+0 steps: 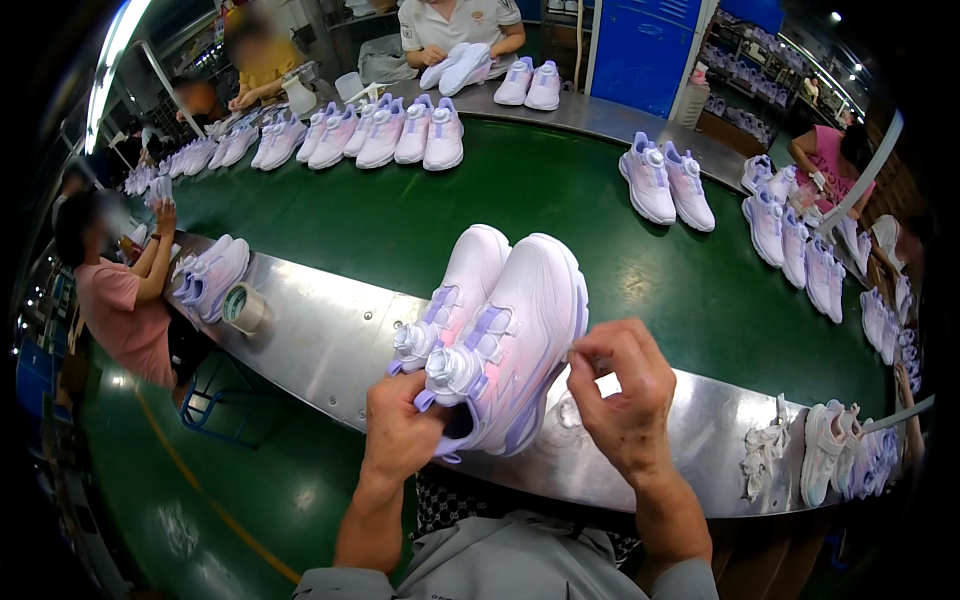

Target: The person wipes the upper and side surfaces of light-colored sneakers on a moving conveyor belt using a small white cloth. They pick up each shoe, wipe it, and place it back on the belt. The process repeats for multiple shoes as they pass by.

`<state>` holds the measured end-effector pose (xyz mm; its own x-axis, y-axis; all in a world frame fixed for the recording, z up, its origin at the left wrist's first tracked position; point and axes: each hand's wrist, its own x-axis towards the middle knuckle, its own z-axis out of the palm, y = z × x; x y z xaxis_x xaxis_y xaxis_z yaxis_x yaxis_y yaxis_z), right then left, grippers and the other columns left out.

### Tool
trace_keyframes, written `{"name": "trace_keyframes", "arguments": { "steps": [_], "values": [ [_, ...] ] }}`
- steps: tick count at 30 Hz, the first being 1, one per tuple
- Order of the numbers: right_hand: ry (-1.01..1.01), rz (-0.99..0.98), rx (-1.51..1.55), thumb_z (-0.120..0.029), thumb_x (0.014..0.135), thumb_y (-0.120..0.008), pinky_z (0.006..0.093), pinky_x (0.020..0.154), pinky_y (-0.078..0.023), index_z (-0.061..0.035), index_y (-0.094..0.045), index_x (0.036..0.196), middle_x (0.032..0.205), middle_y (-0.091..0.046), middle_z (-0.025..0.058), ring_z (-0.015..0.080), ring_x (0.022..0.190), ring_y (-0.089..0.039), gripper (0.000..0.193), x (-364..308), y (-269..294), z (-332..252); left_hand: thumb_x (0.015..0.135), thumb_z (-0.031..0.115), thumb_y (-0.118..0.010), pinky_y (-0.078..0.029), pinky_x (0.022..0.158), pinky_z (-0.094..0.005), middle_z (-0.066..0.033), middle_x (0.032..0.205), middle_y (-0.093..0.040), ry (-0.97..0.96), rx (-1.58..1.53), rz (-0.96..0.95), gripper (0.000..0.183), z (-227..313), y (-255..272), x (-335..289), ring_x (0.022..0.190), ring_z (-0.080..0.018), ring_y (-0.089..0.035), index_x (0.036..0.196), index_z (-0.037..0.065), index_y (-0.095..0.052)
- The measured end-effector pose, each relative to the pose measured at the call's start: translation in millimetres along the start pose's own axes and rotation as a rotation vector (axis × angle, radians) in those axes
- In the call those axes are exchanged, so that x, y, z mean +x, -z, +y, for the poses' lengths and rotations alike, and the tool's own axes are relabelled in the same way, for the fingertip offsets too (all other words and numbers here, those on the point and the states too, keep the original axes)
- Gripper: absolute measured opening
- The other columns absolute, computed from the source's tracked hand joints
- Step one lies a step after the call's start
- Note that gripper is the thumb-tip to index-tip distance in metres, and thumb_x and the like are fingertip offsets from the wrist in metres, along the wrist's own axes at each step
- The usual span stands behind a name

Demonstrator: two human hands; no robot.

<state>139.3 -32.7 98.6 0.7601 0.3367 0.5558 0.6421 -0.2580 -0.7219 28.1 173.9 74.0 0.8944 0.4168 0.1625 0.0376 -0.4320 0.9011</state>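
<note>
Polished metal worktop (330, 305) borders a broad green surface (545, 190) that sweeps across the frame under bright lamps. At the centre of the frame, a pale pink-and-lilac pair of sneakers (535, 300) is held up, toes toward the top, dial closures facing the lower left. The left hand (403, 425) grips the pair at the heel openings; the right hand (628, 400) has its fingers curled, thumb and forefinger tips close together just beside the sole, and whether they pinch anything I cannot tell. Left of centre stands a roll of tape (243, 308) near more sneakers (213, 275); crumpled white material (766, 450) lies at lower right. Farther out, another pair (668, 185) sits upper right, a long row of sneakers (385, 135) runs along the upper left, and a person in a white top (460, 25) holds white shoes (458, 68) at the top.
</note>
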Motion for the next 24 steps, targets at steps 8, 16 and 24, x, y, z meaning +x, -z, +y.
{"name": "trace_keyframes", "arguments": {
  "steps": [8, 16, 24],
  "values": [
    [0.066, 0.013, -0.065, 0.009, 0.083, -0.073, 0.0307, 0.063, -0.058, -0.0008, -0.065, 0.092, 0.091, -0.066, 0.0097, 0.0196, 0.072, -0.07, 0.015, 42.1, 16.8, 2.9, 0.08, 0.011, -0.079, -0.05, 0.089, -0.0435, -0.0152, 0.096, -0.075, -0.251, 0.194, -0.173, 0.018, 1.5, 42.0, 1.0, 0.094, -0.0356, -0.07, 0.094, 0.001, -0.076],
    [-0.25, -0.085, 0.507, 0.009, 0.089, -0.07, 0.0242, 0.073, -0.055, 0.0054, -0.069, 0.1, 0.099, -0.066, 0.0094, 0.0121, 0.085, -0.066, 0.012, 27.6, 23.5, -12.2, 0.082, 0.012, -0.071, -0.042, 0.11, -0.0577, -0.0011, 0.09, -0.065, -0.864, 1.141, -0.432, 0.007, 37.3, 120.5, 18.3, 0.101, -0.0169, -0.063, 0.086, 0.008, -0.074],
    [-0.108, -0.468, 0.518, 0.007, 0.085, -0.073, 0.0291, 0.073, -0.057, 0.0014, -0.071, 0.098, 0.093, -0.069, 0.0109, 0.0184, 0.081, -0.07, 0.014, 2.0, -9.8, -28.9, 0.084, 0.016, -0.07, -0.048, 0.108, -0.0471, 0.0065, 0.091, -0.065, -1.355, 1.185, -0.585, 0.005, 29.8, 118.5, -10.8, 0.1, -0.0056, -0.057, 0.084, 0.016, -0.075]
  ]
}}
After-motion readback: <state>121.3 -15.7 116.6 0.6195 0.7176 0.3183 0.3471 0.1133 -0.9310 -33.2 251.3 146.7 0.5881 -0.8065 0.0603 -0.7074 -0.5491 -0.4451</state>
